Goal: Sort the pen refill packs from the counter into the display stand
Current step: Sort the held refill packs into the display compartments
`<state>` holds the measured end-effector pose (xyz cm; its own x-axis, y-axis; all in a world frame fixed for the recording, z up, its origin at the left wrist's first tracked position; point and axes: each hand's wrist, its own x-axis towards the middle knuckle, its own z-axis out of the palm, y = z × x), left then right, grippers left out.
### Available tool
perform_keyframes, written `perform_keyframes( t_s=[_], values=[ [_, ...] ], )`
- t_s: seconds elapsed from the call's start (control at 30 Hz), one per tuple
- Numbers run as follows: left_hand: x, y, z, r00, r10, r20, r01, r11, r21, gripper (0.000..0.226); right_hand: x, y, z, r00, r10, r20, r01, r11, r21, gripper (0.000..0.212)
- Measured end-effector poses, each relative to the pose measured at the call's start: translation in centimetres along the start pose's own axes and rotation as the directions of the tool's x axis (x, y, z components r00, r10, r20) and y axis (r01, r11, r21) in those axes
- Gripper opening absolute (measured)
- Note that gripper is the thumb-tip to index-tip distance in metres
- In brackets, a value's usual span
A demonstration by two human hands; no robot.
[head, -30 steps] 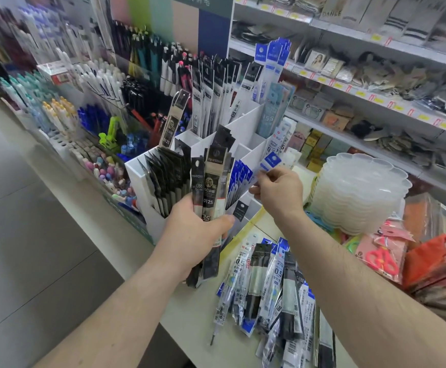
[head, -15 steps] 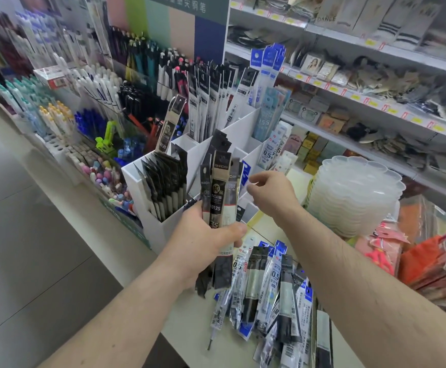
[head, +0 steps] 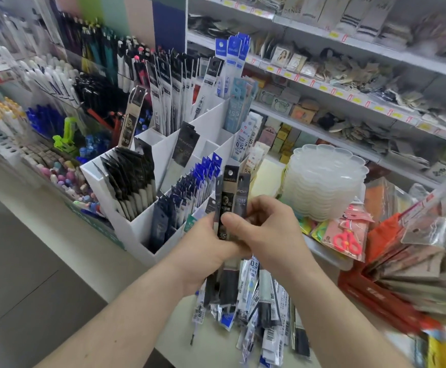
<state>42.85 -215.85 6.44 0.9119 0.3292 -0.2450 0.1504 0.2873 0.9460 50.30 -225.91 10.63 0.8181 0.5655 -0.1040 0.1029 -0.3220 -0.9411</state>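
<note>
My left hand (head: 206, 243) grips a bunch of dark refill packs (head: 231, 189) upright, thumb across their front. My right hand (head: 272, 232) has come to the same bunch and pinches the packs from the right side. Both hands hover just in front of the white display stand (head: 134, 232), whose compartments hold black packs (head: 129, 176) and blue packs (head: 195, 181). On the counter below the hands lies a loose pile of refill packs (head: 259, 301), partly hidden by my wrists.
A stack of clear plastic trays (head: 322, 181) stands right of the stand. Bagged scissors (head: 346, 235) and a red box of packets (head: 391, 293) crowd the right. Pens fill racks (head: 44, 83) at the left, shelves of goods (head: 349, 83) behind. The counter edge (head: 142, 264) runs diagonally.
My right hand left the stand's blue-pack compartment and came back to the bunch in my left hand. The left hand with its packs shifted right and lower in view.
</note>
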Motion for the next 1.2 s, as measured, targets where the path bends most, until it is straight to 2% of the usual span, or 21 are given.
perform_keyframes(
  t_s=[0.07,0.23,0.37,0.53,0.67,0.87,0.97,1.07,1.13,1.2],
  values=[
    [0.0,-0.1,0.0,0.996,-0.016,0.086,0.019,0.999,-0.042,0.051,-0.3,0.2,-0.4,0.999,0.036,0.03,-0.04,0.991,0.129,0.023],
    [-0.5,0.1,-0.4,0.957,-0.102,0.271,0.164,0.962,-0.217,0.048,-0.7,0.9,-1.4,0.999,0.05,0.016,-0.052,0.977,0.206,0.018],
    [-0.5,0.3,-0.6,0.941,-0.14,0.308,0.233,0.928,-0.29,0.046,-0.6,1.3,-2.3,0.997,0.031,-0.069,-0.012,0.965,0.262,0.016],
    [-0.5,0.7,-0.2,0.958,-0.161,0.239,0.215,0.951,-0.222,0.029,-0.4,2.0,-2.7,0.991,0.062,-0.115,-0.019,0.941,0.339,0.019],
    [-0.3,0.7,-0.1,0.963,-0.172,0.206,0.219,0.948,-0.23,0.033,-0.2,2.3,-2.7,0.988,0.101,-0.117,-0.048,0.921,0.387,0.014],
    [-0.5,0.7,0.7,0.968,-0.192,0.161,0.221,0.957,-0.187,0.036,-0.4,2.2,-1.7,0.98,0.066,-0.189,-0.01,0.96,0.281,0.022],
    [-0.1,0.3,0.7,0.981,-0.194,0.015,0.194,0.968,-0.162,0.031,-0.3,2.0,-2.2,0.965,0.157,-0.208,-0.07,0.924,0.375,0.019],
    [0.3,0.2,0.5,0.979,-0.159,-0.13,0.142,0.981,-0.131,0.028,-0.4,1.8,-2.7,0.968,0.208,-0.142,-0.118,0.872,0.475,0.017],
    [0.2,0.3,0.7,0.985,-0.112,-0.13,0.102,0.991,-0.082,0.035,-0.6,2.0,-2.4,0.98,0.164,-0.111,-0.114,0.924,0.366,0.009],
    [0.0,0.4,0.9,0.994,-0.079,-0.081,0.074,0.996,-0.052,0.032,-0.9,2.0,-1.8,0.993,0.082,-0.087,-0.061,0.972,0.227,0.004]
  ],
)
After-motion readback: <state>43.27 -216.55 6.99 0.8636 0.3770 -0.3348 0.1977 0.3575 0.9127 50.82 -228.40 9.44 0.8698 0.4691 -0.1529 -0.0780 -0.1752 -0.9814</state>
